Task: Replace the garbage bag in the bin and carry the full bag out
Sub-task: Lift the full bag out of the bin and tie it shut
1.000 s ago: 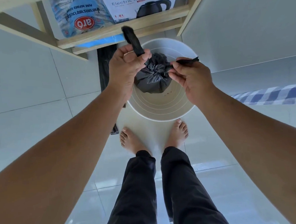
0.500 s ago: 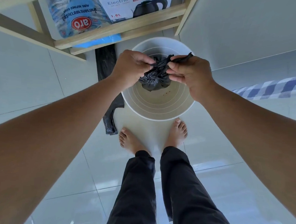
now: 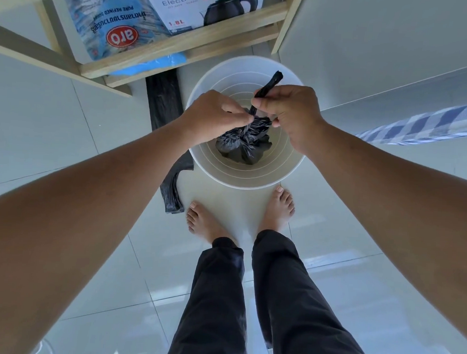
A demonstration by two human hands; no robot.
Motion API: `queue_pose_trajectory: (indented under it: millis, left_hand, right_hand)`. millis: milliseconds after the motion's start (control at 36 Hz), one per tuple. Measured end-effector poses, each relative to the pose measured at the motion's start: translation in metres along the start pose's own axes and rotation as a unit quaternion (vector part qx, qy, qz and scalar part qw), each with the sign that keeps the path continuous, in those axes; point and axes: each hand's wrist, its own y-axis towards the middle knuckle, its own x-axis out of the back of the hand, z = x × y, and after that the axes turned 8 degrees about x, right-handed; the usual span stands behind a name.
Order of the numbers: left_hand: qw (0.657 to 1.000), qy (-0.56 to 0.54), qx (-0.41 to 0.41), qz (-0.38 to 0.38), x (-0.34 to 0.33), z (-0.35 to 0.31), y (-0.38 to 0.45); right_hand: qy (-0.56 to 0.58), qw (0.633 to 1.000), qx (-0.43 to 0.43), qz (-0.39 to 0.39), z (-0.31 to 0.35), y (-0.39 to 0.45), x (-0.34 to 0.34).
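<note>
A small full black garbage bag (image 3: 242, 146) hangs inside the round white bin (image 3: 243, 178), whose ribbed inner wall is bare. My left hand (image 3: 214, 115) pinches the gathered neck of the bag from the left. My right hand (image 3: 288, 111) grips the other twisted end, and that black strip sticks up above its fingers. Both hands meet over the middle of the bin. A folded flat black bag (image 3: 166, 118) lies on the floor just left of the bin.
A wooden shelf (image 3: 185, 44) stands behind the bin with a blue sugar packet (image 3: 110, 21) and an electric kettle box (image 3: 204, 5). My bare feet (image 3: 241, 215) stand just before the bin on pale tiles. A blue checked cloth (image 3: 427, 123) hangs at the right.
The hands came together from holding the two bag ends apart. The right hand now holds its end upright and the left pinches the knot; the bag has sunk lower in the bin.
</note>
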Motion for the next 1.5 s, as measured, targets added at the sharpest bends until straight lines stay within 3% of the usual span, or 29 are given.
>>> queue_pose_trajectory:
  millis: [139, 278, 528, 639, 750, 806, 1000, 1056, 1111, 1250, 1361, 1500]
  left_hand:
    - [1.0, -0.003, 0.005, -0.009, -0.007, 0.004, 0.005]
    - [0.996, -0.079, 0.044, -0.007, -0.012, 0.003, 0.004]
    - [0.987, -0.116, 0.103, -0.049, -0.012, 0.005, 0.002]
    - [0.983, -0.125, 0.125, -0.049, -0.015, 0.005, 0.005]
    - [0.979, -0.149, 0.134, -0.038, -0.018, 0.002, 0.004]
    - [0.976, -0.165, 0.135, -0.033, -0.017, 0.001, 0.003]
    - [0.965, -0.24, 0.093, 0.046, -0.017, 0.004, -0.004]
    - [0.964, -0.248, 0.079, 0.057, -0.018, 0.007, -0.005]
    - [0.963, -0.256, 0.07, 0.038, -0.019, 0.009, -0.004]
    - [0.976, -0.205, 0.026, -0.065, -0.027, 0.023, -0.003]
    - [0.982, -0.128, -0.039, -0.134, -0.035, 0.027, -0.006]
    - [0.986, -0.094, -0.065, -0.12, -0.033, 0.027, -0.012]
  right_hand:
    - [0.007, 0.999, -0.03, 0.011, -0.005, -0.001, -0.002]
    - [0.004, 0.997, -0.061, 0.048, -0.017, -0.004, -0.007]
    - [-0.086, 0.993, 0.04, 0.067, -0.03, -0.016, -0.014]
    - [-0.187, 0.968, 0.157, 0.063, -0.031, -0.022, -0.02]
    - [-0.33, 0.909, 0.241, 0.085, -0.032, -0.019, -0.022]
    - [-0.375, 0.889, 0.249, 0.088, -0.037, -0.016, -0.024]
    - [-0.424, 0.875, 0.208, 0.105, -0.047, -0.011, -0.021]
    - [-0.415, 0.877, 0.213, 0.119, -0.046, -0.012, -0.019]
    - [-0.361, 0.901, 0.208, 0.125, -0.043, -0.015, -0.013]
    - [-0.147, 0.977, 0.06, 0.145, -0.029, -0.018, -0.006]
    - [-0.062, 0.984, -0.02, 0.165, -0.018, -0.018, 0.001]
    - [-0.004, 0.991, -0.066, 0.118, -0.022, -0.014, 0.006]
